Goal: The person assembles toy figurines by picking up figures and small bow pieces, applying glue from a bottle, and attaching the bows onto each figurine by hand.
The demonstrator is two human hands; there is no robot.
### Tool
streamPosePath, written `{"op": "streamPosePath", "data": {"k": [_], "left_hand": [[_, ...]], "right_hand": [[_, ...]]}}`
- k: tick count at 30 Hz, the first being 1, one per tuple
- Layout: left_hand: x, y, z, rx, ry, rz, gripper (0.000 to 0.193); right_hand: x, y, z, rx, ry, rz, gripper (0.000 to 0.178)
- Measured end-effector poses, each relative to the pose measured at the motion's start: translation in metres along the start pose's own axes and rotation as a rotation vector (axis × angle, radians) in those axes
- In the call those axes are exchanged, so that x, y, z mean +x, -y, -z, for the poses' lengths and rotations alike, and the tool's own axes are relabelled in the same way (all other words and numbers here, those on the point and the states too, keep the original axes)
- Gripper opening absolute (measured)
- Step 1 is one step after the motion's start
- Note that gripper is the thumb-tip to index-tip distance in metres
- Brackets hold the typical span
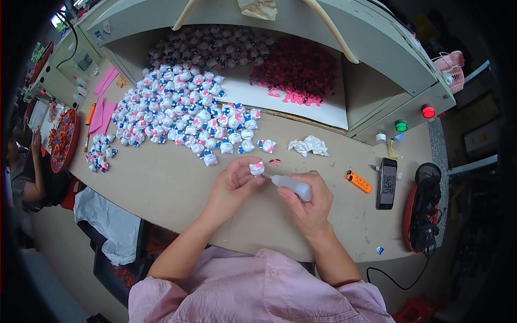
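Between the thumb and fingers of my left hand (237, 182) is a small white figurine (257, 169) with pink and blue parts. My right hand (314, 202) grips a translucent squeeze bottle (293, 187), tilted so that its thin nozzle points at the figurine; whether the tip touches it I cannot tell. Just beyond my hands lies a small pink-and-black piece (275, 161). One loose figurine (266, 145) sits near it, at the edge of a big heap of similar white figurines (177, 107). A crumpled white tissue (308, 146) rests to the right of these.
A heap of small pink pieces (296, 70) lies on a white sheet inside the cabinet (371, 70). On the right are an orange lighter (358, 182), a phone (386, 184) and a red tray (412, 220) with black cables. Another person (32, 167) sits at far left beside a red basket (65, 140).
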State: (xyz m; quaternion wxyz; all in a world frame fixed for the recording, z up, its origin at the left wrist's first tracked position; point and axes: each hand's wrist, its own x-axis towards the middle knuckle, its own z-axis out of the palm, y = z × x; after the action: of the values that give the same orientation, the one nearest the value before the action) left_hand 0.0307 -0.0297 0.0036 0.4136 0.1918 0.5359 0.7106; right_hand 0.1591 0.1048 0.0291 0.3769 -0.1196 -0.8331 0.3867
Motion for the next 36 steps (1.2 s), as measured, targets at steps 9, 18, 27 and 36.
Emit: {"op": "streamPosePath", "data": {"k": [9, 18, 27, 36], "left_hand": [[0.001, 0.001, 0.0, -0.006, 0.013, 0.002, 0.033], [0.001, 0.003, 0.0, -0.015, -0.004, -0.02, 0.034], [0.003, 0.002, 0.001, 0.004, -0.018, -0.001, 0.036], [-0.002, -0.003, 0.01, -0.081, 0.046, 0.04, 0.043]], "right_hand": [[0.001, 0.0, 0.001, -0.016, -0.015, -0.027, 0.036], [0.001, 0.002, 0.004, -0.04, 0.001, -0.063, 0.033], [0.002, 0.002, 0.001, 0.034, 0.007, -0.111, 0.03], [0.049, -0.021, 0.01, 0.551, 0.046, -0.547, 0.026]]}}
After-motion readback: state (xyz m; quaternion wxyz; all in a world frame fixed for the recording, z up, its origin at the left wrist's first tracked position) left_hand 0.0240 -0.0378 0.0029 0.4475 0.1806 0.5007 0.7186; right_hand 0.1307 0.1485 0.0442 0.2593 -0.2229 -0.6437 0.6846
